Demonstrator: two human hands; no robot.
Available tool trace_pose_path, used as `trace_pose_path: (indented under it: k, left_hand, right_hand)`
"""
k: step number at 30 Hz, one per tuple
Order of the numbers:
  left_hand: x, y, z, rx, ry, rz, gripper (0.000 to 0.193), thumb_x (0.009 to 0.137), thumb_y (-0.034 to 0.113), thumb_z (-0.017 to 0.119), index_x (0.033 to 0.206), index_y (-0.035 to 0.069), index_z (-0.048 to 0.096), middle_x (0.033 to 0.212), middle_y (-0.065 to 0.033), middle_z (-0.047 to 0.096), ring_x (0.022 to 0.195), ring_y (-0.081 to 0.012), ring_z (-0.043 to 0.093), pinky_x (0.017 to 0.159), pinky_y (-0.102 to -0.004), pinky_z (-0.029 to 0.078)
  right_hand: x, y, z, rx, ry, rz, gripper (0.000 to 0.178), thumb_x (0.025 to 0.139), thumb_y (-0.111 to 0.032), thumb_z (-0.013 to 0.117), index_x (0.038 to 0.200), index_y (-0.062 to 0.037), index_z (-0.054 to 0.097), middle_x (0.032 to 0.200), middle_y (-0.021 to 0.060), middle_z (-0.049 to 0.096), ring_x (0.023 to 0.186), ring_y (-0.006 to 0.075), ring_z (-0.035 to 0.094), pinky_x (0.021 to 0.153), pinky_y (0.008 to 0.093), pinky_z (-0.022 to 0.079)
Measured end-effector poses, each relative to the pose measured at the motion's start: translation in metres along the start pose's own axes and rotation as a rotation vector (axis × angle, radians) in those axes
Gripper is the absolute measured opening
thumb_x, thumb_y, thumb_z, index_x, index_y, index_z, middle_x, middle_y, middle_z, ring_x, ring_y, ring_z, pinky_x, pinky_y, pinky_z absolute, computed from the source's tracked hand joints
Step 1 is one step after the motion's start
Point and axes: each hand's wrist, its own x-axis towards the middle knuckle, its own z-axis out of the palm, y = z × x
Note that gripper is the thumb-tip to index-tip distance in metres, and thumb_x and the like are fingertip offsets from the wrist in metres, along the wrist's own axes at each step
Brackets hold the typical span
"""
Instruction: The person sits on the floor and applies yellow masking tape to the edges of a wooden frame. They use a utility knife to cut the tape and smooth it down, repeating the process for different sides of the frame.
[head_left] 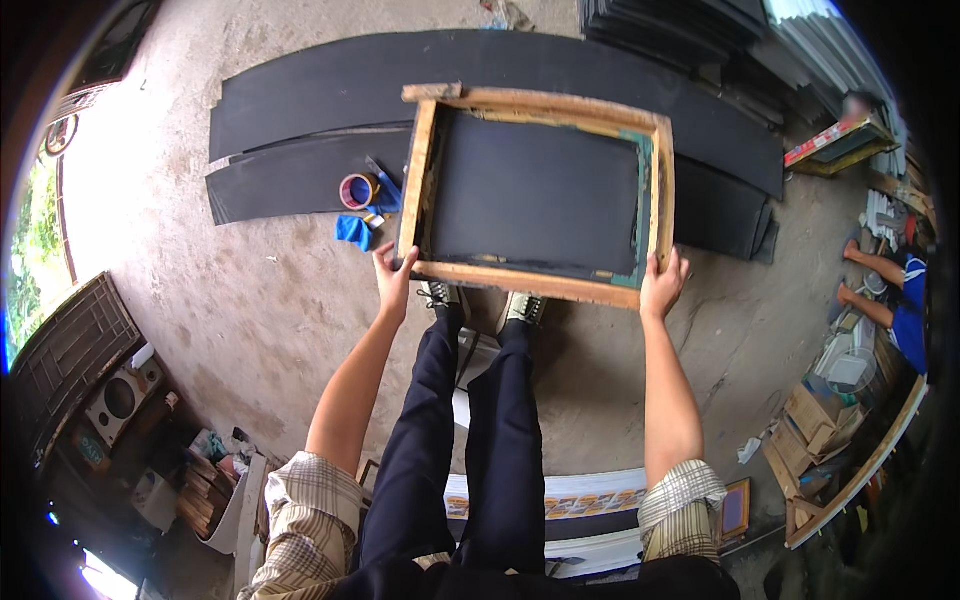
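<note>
Two bare hands are holding a wooden screen frame [525,280] by its near corners, above the concrete floor [250,290] and in front of long black sheets [310,90]. The left hand [393,285] is grasping the near left corner, its fingers curling round the wood. The right hand [664,285] is gripping the near right corner, its fingers pressing on the outer side of the rail. Inside the rails a dark panel or mesh [535,195] is filling the opening, and green residue is clinging along its right inner edge. Whether the frame's far edge is touching the sheets, I cannot tell.

By the near edge of the sheets, left of the frame, a roll of tape [346,193] is lying on the black surface, and a crumpled blue cloth [353,232] is resting just beside it, toward the floor. The wearer's two laced shoes [438,294] are showing just below the frame's near rail. Toward the floor's right edge, a co-worker's bare legs [875,260] are stretching out, and open cardboard boxes [815,420] are sitting nearer the wearer.
</note>
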Motion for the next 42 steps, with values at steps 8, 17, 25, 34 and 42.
trace_pose_path:
  k: [8,17,25,34,42]
  left_hand:
    - [0.081,-0.009,0.076,0.033,0.098,0.328,0.056,0.080,0.027,0.069,0.124,-0.001,0.047,0.105,-0.0098,0.059,0.097,-0.0147,0.053,0.087,-0.0271,0.040]
    - [0.178,-0.052,0.133,0.040,0.171,0.532,0.052,0.084,0.024,0.066,0.126,0.003,0.046,0.101,-0.0085,0.058,0.093,-0.0135,0.053,0.086,-0.0261,0.040]
    - [0.212,-0.099,0.104,0.342,-0.033,0.780,0.058,0.088,0.024,0.058,0.131,-0.003,0.031,0.125,-0.0219,0.041,0.120,-0.0315,0.039,0.103,-0.0374,0.029]
    - [0.207,-0.059,0.101,0.589,-0.017,0.823,0.065,0.084,0.032,0.061,0.131,0.000,0.031,0.119,-0.0264,0.044,0.112,-0.0388,0.040,0.096,-0.0463,0.034]
    - [0.173,-0.046,0.055,1.144,-0.234,0.723,0.056,0.076,0.048,0.063,0.122,0.016,0.053,0.127,-0.0195,0.040,0.122,-0.0407,0.030,0.097,-0.0537,0.033]
  right_hand:
    - [0.032,0.043,0.115,0.085,0.102,-0.024,0.047,0.079,-0.030,0.066,0.112,0.0023,0.056,0.097,0.0138,0.053,0.090,0.0312,0.055,0.079,0.0387,0.045]
    - [0.060,0.075,0.230,0.160,0.235,-0.047,0.045,0.079,-0.029,0.067,0.112,0.0017,0.058,0.096,0.0124,0.054,0.091,0.0289,0.055,0.081,0.0376,0.044]
    - [0.053,0.088,0.264,0.245,0.215,-0.114,0.047,0.082,-0.022,0.064,0.120,0.0011,0.049,0.104,0.0159,0.048,0.097,0.0323,0.052,0.084,0.0389,0.042]
    - [0.088,0.079,0.232,0.382,0.174,-0.030,0.031,0.079,-0.011,0.061,0.110,-0.0081,0.058,0.100,0.0150,0.053,0.099,0.0331,0.052,0.087,0.0401,0.043]
    - [0.030,-0.006,0.173,0.352,-0.082,-0.616,0.012,0.084,-0.004,0.053,0.090,-0.0070,0.062,0.089,0.0133,0.057,0.082,0.0304,0.059,0.073,0.0373,0.048]
